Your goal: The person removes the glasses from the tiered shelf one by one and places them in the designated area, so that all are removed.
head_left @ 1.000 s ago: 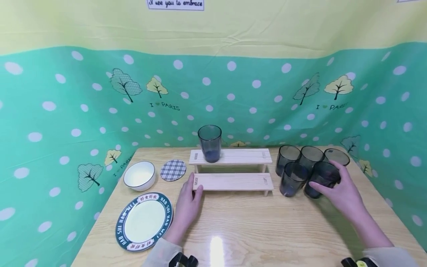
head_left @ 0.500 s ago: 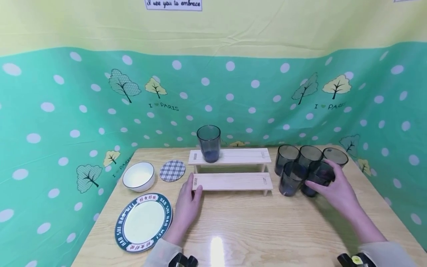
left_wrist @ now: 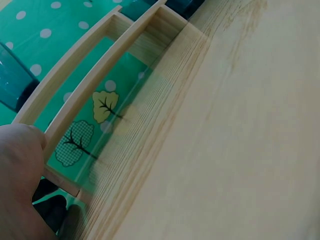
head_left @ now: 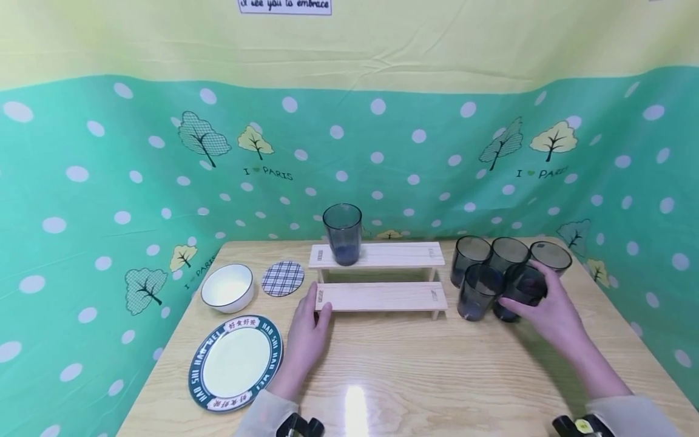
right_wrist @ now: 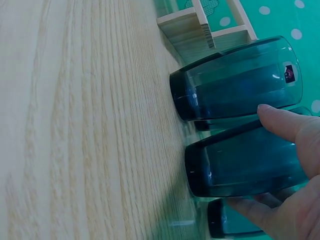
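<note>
My right hand (head_left: 558,312) grips a dark tinted drinking glass (right_wrist: 245,162), thumb on one side and fingers on the other. This glass stands upright on the table, close beside another tinted glass (head_left: 478,292) on its left. Behind the pair are more such glasses (head_left: 508,250) in a row. With thumb and fingers, my left hand (head_left: 307,334) holds the left end of the lower tier of a two-step wooden rack (head_left: 381,297). A single tinted glass (head_left: 343,233) stands upright on the upper tier, near its left end.
Left of the rack lies a round checked coaster (head_left: 282,278), with a white bowl (head_left: 227,289) beside it. A blue-rimmed plate (head_left: 198,364) lies nearer, by my left forearm. A green dotted cloth (head_left: 415,158) hangs behind and at both sides of the wooden table (head_left: 415,376).
My right hand has shifted slightly left with the glass, closer to the neighbouring glass, and then stayed nearly still. The left hand keeps its place on the rack.
</note>
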`<state>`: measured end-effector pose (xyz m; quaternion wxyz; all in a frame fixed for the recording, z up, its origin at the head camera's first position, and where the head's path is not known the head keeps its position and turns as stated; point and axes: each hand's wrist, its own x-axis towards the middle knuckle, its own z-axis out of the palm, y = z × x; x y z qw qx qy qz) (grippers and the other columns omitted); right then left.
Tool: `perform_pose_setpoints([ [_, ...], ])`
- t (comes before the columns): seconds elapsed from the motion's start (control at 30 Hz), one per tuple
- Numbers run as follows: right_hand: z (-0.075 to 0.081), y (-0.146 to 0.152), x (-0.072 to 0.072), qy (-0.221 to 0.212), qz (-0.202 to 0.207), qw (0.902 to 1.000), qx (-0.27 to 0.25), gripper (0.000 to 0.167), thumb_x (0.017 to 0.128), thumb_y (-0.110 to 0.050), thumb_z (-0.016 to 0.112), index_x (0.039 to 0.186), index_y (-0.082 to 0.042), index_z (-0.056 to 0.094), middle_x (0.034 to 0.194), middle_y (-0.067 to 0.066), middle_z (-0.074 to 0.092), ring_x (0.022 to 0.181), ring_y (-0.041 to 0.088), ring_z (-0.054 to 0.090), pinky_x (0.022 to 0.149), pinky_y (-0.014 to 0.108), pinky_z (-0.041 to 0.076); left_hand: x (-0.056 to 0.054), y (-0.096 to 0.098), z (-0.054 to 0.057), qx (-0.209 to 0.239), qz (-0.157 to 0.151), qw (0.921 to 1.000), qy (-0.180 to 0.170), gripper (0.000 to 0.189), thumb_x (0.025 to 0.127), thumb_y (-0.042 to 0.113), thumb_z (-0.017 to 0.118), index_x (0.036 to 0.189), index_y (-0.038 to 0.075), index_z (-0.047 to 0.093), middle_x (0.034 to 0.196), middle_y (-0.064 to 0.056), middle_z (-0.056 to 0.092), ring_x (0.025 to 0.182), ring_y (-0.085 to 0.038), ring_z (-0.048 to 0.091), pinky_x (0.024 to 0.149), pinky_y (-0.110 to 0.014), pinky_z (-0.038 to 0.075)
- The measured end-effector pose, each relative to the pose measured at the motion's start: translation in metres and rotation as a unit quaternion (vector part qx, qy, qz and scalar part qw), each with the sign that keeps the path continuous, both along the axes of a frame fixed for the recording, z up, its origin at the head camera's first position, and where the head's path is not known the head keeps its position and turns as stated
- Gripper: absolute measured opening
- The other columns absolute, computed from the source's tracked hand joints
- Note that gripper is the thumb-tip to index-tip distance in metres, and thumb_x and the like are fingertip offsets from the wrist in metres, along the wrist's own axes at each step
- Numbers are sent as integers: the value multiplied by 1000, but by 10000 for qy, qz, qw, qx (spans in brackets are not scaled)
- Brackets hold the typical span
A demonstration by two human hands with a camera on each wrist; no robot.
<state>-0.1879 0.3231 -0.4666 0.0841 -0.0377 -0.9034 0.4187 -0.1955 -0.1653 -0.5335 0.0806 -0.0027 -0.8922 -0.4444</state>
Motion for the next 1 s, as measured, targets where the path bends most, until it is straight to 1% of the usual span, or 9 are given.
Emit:
perform_pose_setpoints([
  [0.1,0,0,-1,104,87,9999,-9,116,96,-32,91,176,-5,12,177,38,10,155,69,17,116,88,24,-1,0,-1,4,6,10000,-10,73,117,40,54,176,9,25,171,-24,41,157,-44,40,129,-62,34],
  [0.27,0,1,0,98,142,9998,-41,118,96,-31,91,176,-4,10,177,39,7,156,69,14,117,88,21,-2,1,-2,4,-19,10000,-16,73,117,40,54,176,9,24,172,-24,40,157,-44,40,129,-62,34],
  [0.43,7,1,2,111,162,9998,85,119,95,-32,92,177,-4,10,175,41,10,155,69,15,115,89,23,-2,0,-2,-13,-1,10000,-40,73,117,40,54,176,9,25,172,-23,41,157,-44,40,129,-61,34],
  [0.57,20,0,5,157,148,9995,227,121,94,-36,93,178,-8,10,171,43,21,151,69,24,111,89,28,-1,-1,-2,-21,10,10000,-63,73,117,41,54,177,10,25,172,-23,40,158,-44,40,129,-62,33],
  [0.67,33,-2,4,291,187,9992,214,121,93,-34,94,178,-10,11,167,43,29,148,69,31,113,86,29,0,-1,-1,-45,23,10000,-74,73,118,41,54,177,11,24,172,-24,40,158,-45,40,129,-62,33],
  [0.73,42,-4,3,429,222,9987,144,119,93,-30,94,178,-12,12,167,41,30,150,67,32,119,82,27,0,-1,-1,-52,31,10000,-75,73,118,40,54,177,11,24,172,-24,40,157,-45,40,129,-62,33],
  [0.83,56,-11,5,588,194,9980,97,117,93,-29,94,179,-15,14,170,36,29,153,63,31,124,77,25,0,-1,1,-51,19,9999,-98,72,118,40,53,177,12,23,172,-24,39,157,-45,40,129,-62,33],
  [1.0,75,-27,6,718,154,9972,158,117,93,-33,94,179,-18,17,172,31,30,155,59,30,122,78,28,-1,0,1,-60,-13,9998,-167,72,118,40,52,178,13,21,172,-24,39,158,-44,39,129,-61,33],
])
